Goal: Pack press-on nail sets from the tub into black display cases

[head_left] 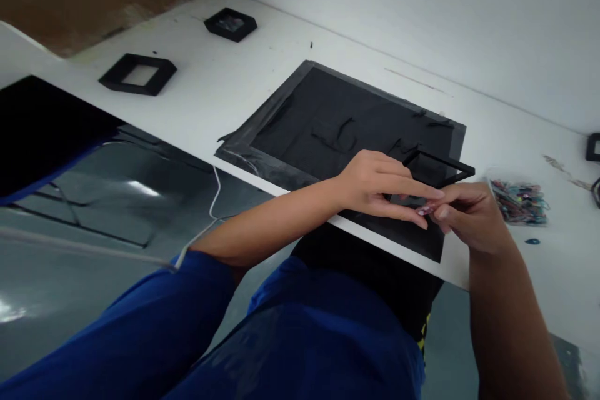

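Note:
My left hand [379, 186] reaches in over the front of a black mat [300, 144]. Its thumb and forefinger close around a small pinkish, shiny piece [425, 209], too small to name. From the right, my right hand [471, 215] pinches the same piece, so the fingertips of both hands meet there. Just behind the fingers is a thin black frame [452, 165] with a see-through middle, tilted and partly covered by my left hand. I cannot tell whether a hand supports it. Dark thin scraps [340, 136] lie on the mat.
A clear box [519, 203] of small coloured pieces stands right of my right hand, with a teal piece [532, 241] before it. Black box frames [138, 74] [230, 24] sit at the left on the white table [192, 100]. A white cable [216, 197] hangs off the front edge.

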Action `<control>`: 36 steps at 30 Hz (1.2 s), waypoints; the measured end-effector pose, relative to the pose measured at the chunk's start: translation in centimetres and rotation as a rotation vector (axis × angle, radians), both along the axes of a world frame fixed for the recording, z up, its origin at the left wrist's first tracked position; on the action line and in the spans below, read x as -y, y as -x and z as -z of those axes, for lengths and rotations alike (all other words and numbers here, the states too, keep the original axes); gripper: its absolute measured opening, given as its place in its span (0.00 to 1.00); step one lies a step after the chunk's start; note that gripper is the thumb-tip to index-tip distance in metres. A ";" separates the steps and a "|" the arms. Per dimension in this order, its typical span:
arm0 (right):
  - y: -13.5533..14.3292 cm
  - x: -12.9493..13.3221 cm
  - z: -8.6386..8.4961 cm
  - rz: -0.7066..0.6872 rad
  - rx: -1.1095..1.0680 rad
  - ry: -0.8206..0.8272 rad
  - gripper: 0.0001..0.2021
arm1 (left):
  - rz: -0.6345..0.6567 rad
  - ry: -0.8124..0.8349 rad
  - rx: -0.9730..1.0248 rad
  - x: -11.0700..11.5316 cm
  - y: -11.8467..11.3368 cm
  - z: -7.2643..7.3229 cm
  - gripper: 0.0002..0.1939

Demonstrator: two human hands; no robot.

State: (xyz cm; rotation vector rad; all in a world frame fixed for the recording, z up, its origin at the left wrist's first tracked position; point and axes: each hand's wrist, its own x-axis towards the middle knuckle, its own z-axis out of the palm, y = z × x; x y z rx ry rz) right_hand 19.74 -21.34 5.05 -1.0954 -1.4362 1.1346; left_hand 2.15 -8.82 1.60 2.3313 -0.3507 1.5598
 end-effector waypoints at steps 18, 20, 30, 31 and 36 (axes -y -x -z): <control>-1.1 0.7 1.0 0.100 -0.008 -0.123 0.12 | -0.033 0.178 0.176 1.2 -0.6 -0.2 0.16; -1.2 0.7 1.0 0.095 -0.016 -0.132 0.13 | -0.054 0.190 0.152 1.2 -0.4 -0.1 0.16; -0.5 0.6 1.1 -0.002 -0.051 -0.152 0.21 | -0.180 0.243 -0.069 1.1 0.1 0.4 0.24; -0.4 0.6 1.1 -0.002 -0.057 -0.157 0.24 | -0.180 0.227 -0.091 1.1 0.1 0.4 0.25; -0.1 0.6 1.2 0.040 -0.021 -0.129 0.13 | -0.182 0.152 0.018 1.0 0.3 0.2 0.21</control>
